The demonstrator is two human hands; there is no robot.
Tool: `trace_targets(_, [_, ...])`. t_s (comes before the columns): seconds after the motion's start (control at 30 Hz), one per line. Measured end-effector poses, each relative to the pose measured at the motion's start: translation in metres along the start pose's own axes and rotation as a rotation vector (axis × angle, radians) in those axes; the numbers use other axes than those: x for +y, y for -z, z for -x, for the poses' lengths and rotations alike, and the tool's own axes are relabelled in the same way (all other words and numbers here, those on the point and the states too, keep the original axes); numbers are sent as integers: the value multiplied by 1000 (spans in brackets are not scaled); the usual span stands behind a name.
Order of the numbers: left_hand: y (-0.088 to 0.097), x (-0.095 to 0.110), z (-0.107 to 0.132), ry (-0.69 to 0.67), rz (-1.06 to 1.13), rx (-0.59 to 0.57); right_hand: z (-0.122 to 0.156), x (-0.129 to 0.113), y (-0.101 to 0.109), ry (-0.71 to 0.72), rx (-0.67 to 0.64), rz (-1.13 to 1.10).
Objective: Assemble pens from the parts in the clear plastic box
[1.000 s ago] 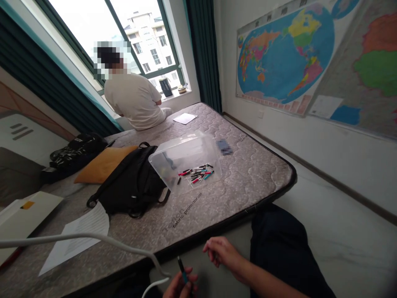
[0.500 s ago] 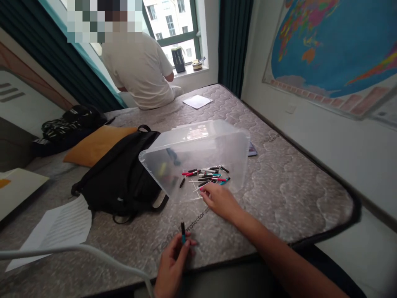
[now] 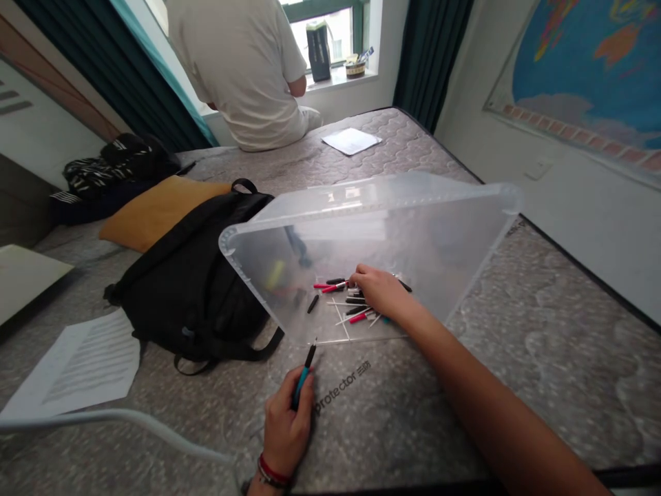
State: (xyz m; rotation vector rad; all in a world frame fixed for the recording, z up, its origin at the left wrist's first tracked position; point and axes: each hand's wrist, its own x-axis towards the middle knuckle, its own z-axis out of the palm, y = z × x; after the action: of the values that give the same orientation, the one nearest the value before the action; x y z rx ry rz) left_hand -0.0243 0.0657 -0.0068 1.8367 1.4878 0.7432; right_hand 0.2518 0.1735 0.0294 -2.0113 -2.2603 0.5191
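My left hand [image 3: 286, 427] rests near the mattress's front edge, shut on a slim pen [image 3: 303, 377] with a teal barrel and black tip, which tilts up and away from me. A red-and-black bracelet circles that wrist. My right hand [image 3: 379, 289] reaches over the rim of a clear plastic box [image 3: 372, 200] lying tilted on its side. Its fingers are down among loose pen parts [image 3: 341, 303] with pink, teal and black pieces and thin white sticks. The hand hides some of these parts, and I cannot tell whether it holds one.
A black backpack [image 3: 191, 296] and mustard cushion [image 3: 160, 213] lie left of the box on a quilted grey mattress [image 3: 558, 358]. A printed sheet [image 3: 82, 365] and white cable [image 3: 118, 415] lie nearby. A seated person [image 3: 242, 69] faces the window; a white paper [image 3: 351, 141] lies beside them.
My right hand has moved from the box's near edge further in, onto the pen parts. The view has dropped closer to the box. The pen in my left hand now leans away instead of standing upright.
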Motion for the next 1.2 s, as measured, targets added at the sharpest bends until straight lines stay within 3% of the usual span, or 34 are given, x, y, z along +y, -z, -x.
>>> trace_targets(0.43, [-5, -6, 3, -65, -119, -66, -1, 10, -12, 16, 105, -17])
trace_targets(1.0, [-8, -2, 5, -173, -338, -59, -8, -23, -18, -161, 118, -100])
trace_targets(1.2, [-9, -3, 5, -172, -345, -61, -6, -20, -16, -148, 193, -146])
